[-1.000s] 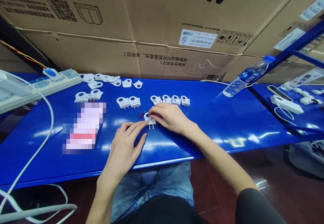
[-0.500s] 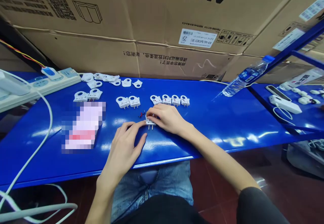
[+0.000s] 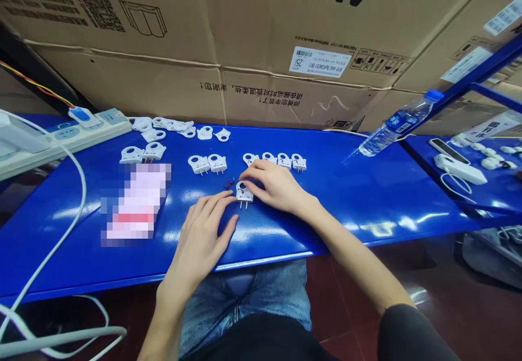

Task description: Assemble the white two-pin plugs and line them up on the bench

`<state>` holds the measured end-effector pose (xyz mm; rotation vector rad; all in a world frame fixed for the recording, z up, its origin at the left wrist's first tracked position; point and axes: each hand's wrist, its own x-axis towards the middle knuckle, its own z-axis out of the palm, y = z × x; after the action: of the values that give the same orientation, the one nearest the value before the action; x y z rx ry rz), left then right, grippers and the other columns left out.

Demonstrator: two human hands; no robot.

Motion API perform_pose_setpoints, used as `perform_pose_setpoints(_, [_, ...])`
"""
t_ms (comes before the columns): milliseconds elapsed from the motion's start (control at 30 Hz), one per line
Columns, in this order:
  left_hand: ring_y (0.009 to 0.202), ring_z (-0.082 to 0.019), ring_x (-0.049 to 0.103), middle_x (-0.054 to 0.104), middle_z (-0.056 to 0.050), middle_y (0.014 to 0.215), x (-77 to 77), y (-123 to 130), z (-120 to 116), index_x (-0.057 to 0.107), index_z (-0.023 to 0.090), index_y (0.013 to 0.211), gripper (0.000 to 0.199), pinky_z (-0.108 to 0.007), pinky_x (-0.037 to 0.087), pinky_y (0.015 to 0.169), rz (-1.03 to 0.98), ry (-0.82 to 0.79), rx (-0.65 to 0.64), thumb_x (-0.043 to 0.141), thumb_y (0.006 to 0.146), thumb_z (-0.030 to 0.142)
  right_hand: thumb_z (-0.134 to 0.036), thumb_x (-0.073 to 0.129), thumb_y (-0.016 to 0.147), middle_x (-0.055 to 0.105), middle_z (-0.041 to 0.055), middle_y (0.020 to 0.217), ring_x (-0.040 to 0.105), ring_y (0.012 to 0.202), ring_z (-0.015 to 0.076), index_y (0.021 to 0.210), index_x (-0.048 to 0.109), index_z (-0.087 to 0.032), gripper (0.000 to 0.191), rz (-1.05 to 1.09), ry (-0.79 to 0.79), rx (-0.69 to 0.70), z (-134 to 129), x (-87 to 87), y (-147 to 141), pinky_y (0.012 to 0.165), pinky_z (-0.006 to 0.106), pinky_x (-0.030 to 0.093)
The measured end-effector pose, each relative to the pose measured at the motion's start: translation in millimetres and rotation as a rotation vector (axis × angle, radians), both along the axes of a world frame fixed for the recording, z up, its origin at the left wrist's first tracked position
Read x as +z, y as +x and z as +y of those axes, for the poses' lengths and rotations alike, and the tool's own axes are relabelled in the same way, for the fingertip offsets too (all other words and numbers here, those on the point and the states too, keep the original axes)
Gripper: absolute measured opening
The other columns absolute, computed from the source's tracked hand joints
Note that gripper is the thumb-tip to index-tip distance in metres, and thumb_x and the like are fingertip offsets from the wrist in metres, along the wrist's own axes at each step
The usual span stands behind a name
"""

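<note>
A glossy blue bench top (image 3: 346,209) is shown before an upturned AUX cardboard carton (image 3: 261,83); a white power strip (image 3: 65,139) lies at far left, a clear water bottle (image 3: 393,128) at right, and a pixelated pink-and-white packet (image 3: 136,200) left of centre. Near mid-bench, a white two-pin plug (image 3: 243,192) is laid flat, its metal pins (image 3: 243,204) directed toward the person; the left hand (image 3: 202,230) is brought to its left edge, and the right hand (image 3: 277,184) is curved over its upper right side. The hands are thus held close together, with the plug between them; whether it is gripped or merely steadied cannot be told. Small red-and-dark scraps (image 3: 230,184) lie just beyond it; a row of four plugs (image 3: 284,161) stands further back. The plug is judged light, stiff and apt to slide on the gloss; hold is best taken on its flat body, the thin ring being probably its most fragile part.
</note>
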<state>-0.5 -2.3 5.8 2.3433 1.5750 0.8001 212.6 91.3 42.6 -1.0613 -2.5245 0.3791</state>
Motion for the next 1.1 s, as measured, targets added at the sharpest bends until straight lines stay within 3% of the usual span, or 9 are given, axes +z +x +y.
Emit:
perform_pose_setpoints(733, [0.129,-0.029,0.059,0.066,-0.007,0.143,-1.1,0.2,0.3,0.059,0.026,0.132,0.029,-0.049,0.046,0.111,0.006,0.007,-0.007,0.051,0.106,0.035,-0.029,0.061,0.103,0.068,0.0070,0.106,0.064,0.100,0.0225,0.113,0.072,-0.021,0.018,-0.059,-0.093,0.077,-4.3,7.8,5.9,0.086,0.034,0.049])
perform_pose_setpoints(967, [0.126,-0.029,0.060,0.065,-0.009,0.138,-0.5,0.1,-0.4,0.059,0.026,0.132,0.029,-0.049,0.047,0.108,0.011,-0.005,0.008,0.050,0.106,0.035,-0.044,0.072,0.097,0.069,0.0094,0.121,0.062,0.114,0.0273,0.128,0.067,-0.023,0.038,-0.028,-0.078,0.092,-3.0,8.6,7.6,0.100,0.042,0.050])
perform_pose_setpoints(1100, [0.126,-0.029,0.060,0.065,-0.008,0.138,-0.4,0.0,-0.8,0.059,0.026,0.132,0.029,-0.049,0.047,0.107,0.009,-0.014,0.011,0.049,0.106,0.035,-0.042,0.075,0.094,0.070,0.0097,0.122,0.060,0.117,0.0292,0.127,0.067,-0.021,0.040,-0.043,-0.062,0.110,-2.5,8.2,6.9,0.103,0.044,0.049])
